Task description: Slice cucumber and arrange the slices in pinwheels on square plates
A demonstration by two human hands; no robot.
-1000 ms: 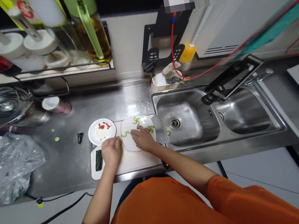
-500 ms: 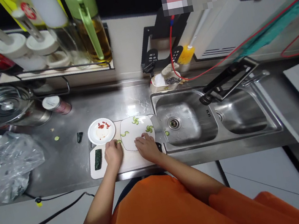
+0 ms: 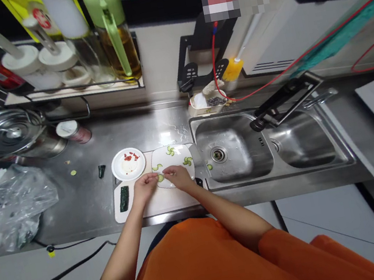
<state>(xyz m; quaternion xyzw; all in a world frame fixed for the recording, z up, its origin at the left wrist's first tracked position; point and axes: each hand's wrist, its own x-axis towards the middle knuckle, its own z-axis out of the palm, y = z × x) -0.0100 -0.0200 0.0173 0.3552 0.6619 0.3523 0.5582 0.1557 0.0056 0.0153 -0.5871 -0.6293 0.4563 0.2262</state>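
Note:
My left hand (image 3: pixel 145 187) is closed in a pinch, with pale green cucumber slices (image 3: pixel 160 178) at its fingertips, over the left edge of a white square plate (image 3: pixel 176 159). Facing it, my right hand (image 3: pixel 179 177) has its fingertips pinched together close to those slices; what they hold is too small to make out. Curved cucumber slices lie in pinwheel groups at the plate's top (image 3: pixel 170 150) and right (image 3: pixel 188 161). Beneath the plate is a white cutting board (image 3: pixel 162 204), with a dark green cucumber piece (image 3: pixel 124 199) at its left end.
Behind the board's left side stands a round white plate (image 3: pixel 117 166) with red bits. A black knife handle (image 3: pixel 199 182) shows beside the square plate. The double sink (image 3: pixel 234 151) lies to the right. Leftward are a cucumber end (image 3: pixel 102 171), a can (image 3: pixel 75 132) and a plastic bag (image 3: pixel 23 198).
My left hand has moved right and up to the square plate's edge with the cucumber slices. My right hand has lifted its fingers off the plate and brought them leftward to the slices.

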